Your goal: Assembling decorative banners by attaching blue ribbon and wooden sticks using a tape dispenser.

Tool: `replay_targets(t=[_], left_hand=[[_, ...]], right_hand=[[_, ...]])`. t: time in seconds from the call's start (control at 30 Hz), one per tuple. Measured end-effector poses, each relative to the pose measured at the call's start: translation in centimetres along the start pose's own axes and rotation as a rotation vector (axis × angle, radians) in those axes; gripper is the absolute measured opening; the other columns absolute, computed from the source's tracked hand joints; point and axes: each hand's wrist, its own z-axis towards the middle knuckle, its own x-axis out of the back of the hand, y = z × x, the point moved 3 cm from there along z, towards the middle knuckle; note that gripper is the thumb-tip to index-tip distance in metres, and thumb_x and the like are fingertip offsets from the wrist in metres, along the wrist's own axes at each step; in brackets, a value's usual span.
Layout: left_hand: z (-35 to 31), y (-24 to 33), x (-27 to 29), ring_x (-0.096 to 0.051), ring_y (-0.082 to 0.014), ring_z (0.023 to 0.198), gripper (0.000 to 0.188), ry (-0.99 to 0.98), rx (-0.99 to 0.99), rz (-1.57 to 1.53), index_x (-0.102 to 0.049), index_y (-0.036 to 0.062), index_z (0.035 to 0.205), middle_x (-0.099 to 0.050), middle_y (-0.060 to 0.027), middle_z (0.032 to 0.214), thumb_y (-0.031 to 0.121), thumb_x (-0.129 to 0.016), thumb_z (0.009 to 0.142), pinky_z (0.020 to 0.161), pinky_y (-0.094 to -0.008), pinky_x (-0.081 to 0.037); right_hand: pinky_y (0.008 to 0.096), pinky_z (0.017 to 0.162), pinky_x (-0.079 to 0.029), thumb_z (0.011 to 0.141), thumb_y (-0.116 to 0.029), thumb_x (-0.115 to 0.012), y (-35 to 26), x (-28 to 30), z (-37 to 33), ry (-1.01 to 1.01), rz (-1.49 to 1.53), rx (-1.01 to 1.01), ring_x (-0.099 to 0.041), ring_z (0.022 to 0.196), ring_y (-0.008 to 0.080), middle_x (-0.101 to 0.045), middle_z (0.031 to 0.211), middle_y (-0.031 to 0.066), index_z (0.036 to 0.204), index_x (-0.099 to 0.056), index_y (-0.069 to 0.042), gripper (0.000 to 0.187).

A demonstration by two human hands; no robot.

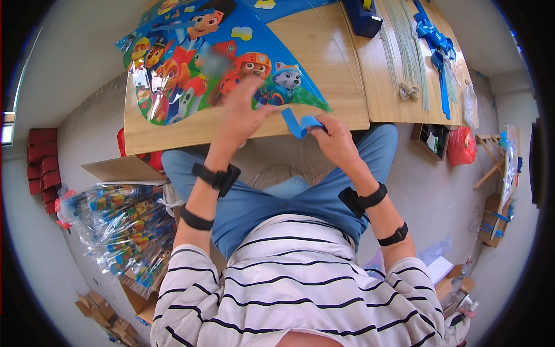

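Observation:
A glossy blue sheet [277, 72] printed with cartoon dogs and clouds lies over the left and middle of the wooden table, its lower edge wavy. Above its near edge is my left hand [241, 115], smeared by motion, with thumb and fingers apart and nothing visible between them. Just right of it, at the table's front edge, my right hand [336, 141] is closed on a curled strip of blue ribbon [293, 122]. The ribbon's free end stands up toward my left hand. A blurred greyish patch hides part of the print.
On the right tabletop [381, 87] lie thin pale rods [404, 40], a bundle of blue ribbons [433, 37] and a dark blue tape dispenser [363, 17]. Plastic-wrapped printed goods [124, 225] fill the lower left. A red bag [462, 146] sits on the floor at right.

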Motion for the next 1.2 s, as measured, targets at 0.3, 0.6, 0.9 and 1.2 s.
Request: replay_targets(t=[0.3, 0.6, 0.9, 1.2], left_hand=[[-5.9, 2.7, -2.6, -0.065, -0.0122, 0.083, 0.023, -0.372, 0.084, -0.767, -0.064, 0.0002, 0.107, -0.067, -0.0032, 0.086, 0.004, -0.066, 0.084, 0.081, -0.0269, -0.050], [-6.5, -1.7, 4.3, -0.058, -0.0062, 0.069, 0.008, -0.269, 0.264, -0.793, -0.062, 0.0019, 0.086, -0.060, 0.0003, 0.071, 0.009, -0.063, 0.090, 0.067, -0.0209, -0.046], [-4.4, 4.3, 5.5, -0.048, -0.0093, 0.061, 0.010, -0.509, -0.126, -0.432, -0.060, 0.0006, 0.083, -0.054, -0.0021, 0.066, 0.008, -0.067, 0.083, 0.057, -0.0273, -0.038], [0.3, 6.2, 3.8, -0.058, -0.0328, 0.070, 0.016, -0.369, -0.329, -0.127, -0.061, 0.0016, 0.085, -0.060, -0.0166, 0.075, 0.014, -0.069, 0.077, 0.061, -0.0412, -0.043]], right_hand=[[0.0222, 0.048, -0.029, 0.093, -0.014, -0.052, -5.2, 1.0, 0.8, -0.078, 0.696, -0.331, -0.041, 0.053, 0.0046, -0.049, 0.060, -0.0040, 0.088, -0.067, -0.003, 0.020], [0.0255, 0.060, -0.041, 0.085, -0.009, -0.059, 2.7, 0.1, -3.2, -0.228, 0.268, -0.537, -0.054, 0.064, 0.0125, -0.057, 0.068, 0.0038, 0.098, -0.066, -0.001, 0.018], [0.0395, 0.086, -0.047, 0.070, -0.013, -0.078, -8.0, -1.0, -0.7, -0.045, 0.159, 0.256, -0.057, 0.101, 0.0341, -0.064, 0.105, 0.0169, 0.112, -0.065, -0.001, 0.046], [0.0272, 0.069, -0.044, 0.084, -0.014, -0.073, -1.7, -3.0, -2.6, -0.347, 0.397, -0.414, -0.056, 0.066, 0.0095, -0.068, 0.087, 0.0037, 0.085, -0.070, -0.002, 0.012]])
